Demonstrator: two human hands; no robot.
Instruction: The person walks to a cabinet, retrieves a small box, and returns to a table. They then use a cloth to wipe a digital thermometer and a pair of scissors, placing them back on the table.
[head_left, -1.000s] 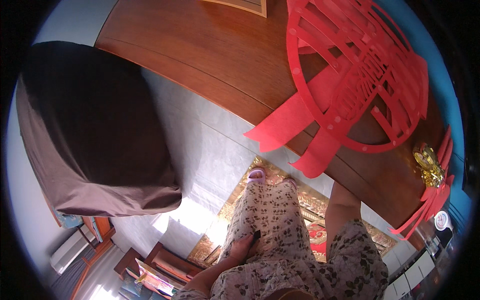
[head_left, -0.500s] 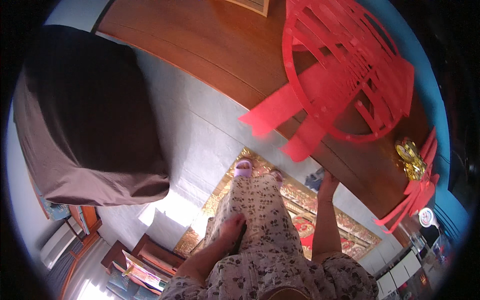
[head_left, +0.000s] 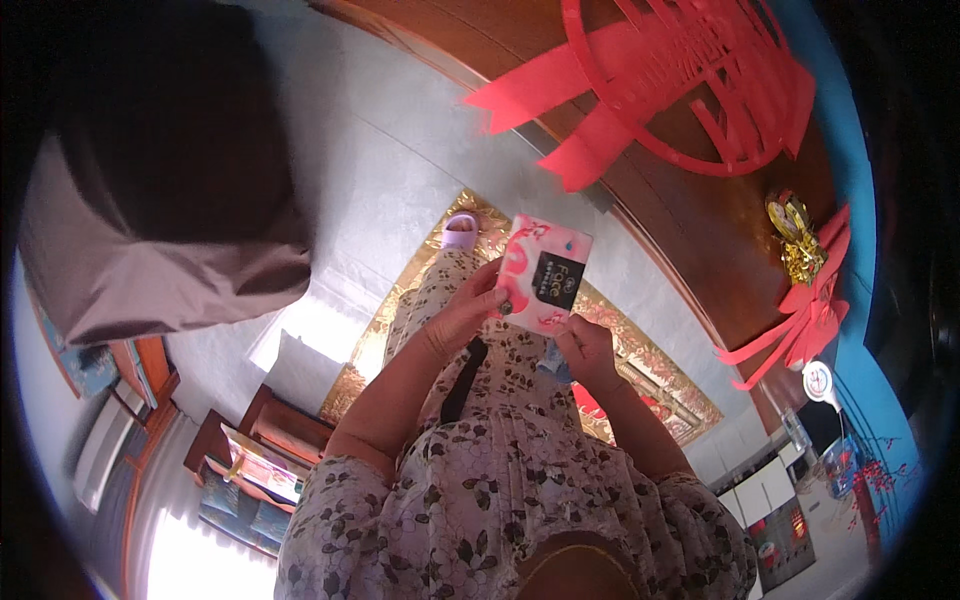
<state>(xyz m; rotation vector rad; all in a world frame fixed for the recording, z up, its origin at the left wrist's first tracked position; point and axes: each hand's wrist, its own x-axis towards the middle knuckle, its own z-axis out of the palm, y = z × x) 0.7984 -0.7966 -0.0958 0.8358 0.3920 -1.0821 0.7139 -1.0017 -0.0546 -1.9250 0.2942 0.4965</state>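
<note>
While fingers of the left hand [head_left: 472,308] and right hand [head_left: 590,350] pinch the pink packet [head_left: 548,270], light, even pressure should avoid creasing.

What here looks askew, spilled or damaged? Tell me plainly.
Nothing looks spilled or clearly damaged; the pink-and-white packet in the left hand looks whole. Only the red openwork decoration seems askew: in this view its ribbon tails jut slantwise past the edge of the wooden table, perhaps just its design.

The packet [head_left: 543,272] is pink, white and black, the dress [head_left: 505,480] floral
</note>
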